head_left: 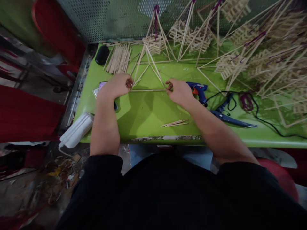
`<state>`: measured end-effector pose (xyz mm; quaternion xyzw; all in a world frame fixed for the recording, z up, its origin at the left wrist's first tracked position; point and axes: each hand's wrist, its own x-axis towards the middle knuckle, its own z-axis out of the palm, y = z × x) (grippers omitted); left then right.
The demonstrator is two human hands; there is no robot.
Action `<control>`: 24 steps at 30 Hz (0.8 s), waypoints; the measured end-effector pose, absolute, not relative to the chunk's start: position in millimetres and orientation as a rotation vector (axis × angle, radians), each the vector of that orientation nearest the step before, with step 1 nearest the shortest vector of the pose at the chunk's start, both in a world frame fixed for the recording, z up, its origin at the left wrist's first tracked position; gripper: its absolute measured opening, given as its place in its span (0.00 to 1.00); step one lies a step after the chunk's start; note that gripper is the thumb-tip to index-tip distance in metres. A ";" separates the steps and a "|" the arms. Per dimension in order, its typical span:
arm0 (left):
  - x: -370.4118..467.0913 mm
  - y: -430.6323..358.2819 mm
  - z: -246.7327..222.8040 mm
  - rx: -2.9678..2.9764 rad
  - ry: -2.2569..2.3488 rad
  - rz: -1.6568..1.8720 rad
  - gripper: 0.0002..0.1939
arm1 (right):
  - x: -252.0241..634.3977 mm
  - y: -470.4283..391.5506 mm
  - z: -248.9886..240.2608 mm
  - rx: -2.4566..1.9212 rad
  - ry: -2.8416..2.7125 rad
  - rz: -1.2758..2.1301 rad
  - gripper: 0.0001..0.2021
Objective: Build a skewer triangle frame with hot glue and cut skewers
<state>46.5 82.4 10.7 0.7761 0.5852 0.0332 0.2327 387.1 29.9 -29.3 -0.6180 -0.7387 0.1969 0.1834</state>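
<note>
A pyramid-shaped frame of thin wooden sticks stands on the green table, its peak pointing away from me. My left hand is closed in a pinch at the frame's near left corner. At the near right corner, my right hand pinches in the same way. Between the two hands runs a straight wooden stick along the frame's near side. The fingertips partly hide both of its ends. Just right of my right hand lies a blue glue gun with an orange trigger.
Loose sticks form a pile at the back left beside a black case. Finished stick structures with purple cord crowd the back and right. Blue cutters, a black cable, several short sticks and a white device lie around.
</note>
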 end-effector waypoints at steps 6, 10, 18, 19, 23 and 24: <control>46.7 78.4 13.1 2.105 1.621 0.116 0.17 | 383.3 27.9 -26.6 -1.775 -2.115 0.507 0.24; 49.1 74.1 18.5 2.103 1.704 0.071 0.16 | 381.2 26.4 -26.6 -1.780 -2.112 0.470 0.24; 47.7 78.7 16.2 2.097 1.743 0.008 0.17 | 378.2 24.7 -24.1 -1.797 -2.139 0.435 0.24; 47.5 79.2 15.5 2.111 1.741 0.004 0.16 | 377.7 24.4 -23.6 -1.796 -2.145 0.427 0.24; 47.2 80.0 12.3 2.155 1.718 0.019 0.14 | 376.1 23.8 -23.0 -1.794 -2.162 0.390 0.25; 47.3 80.0 11.9 2.154 1.724 0.020 0.14 | 375.7 23.7 -23.0 -1.795 -2.164 0.384 0.24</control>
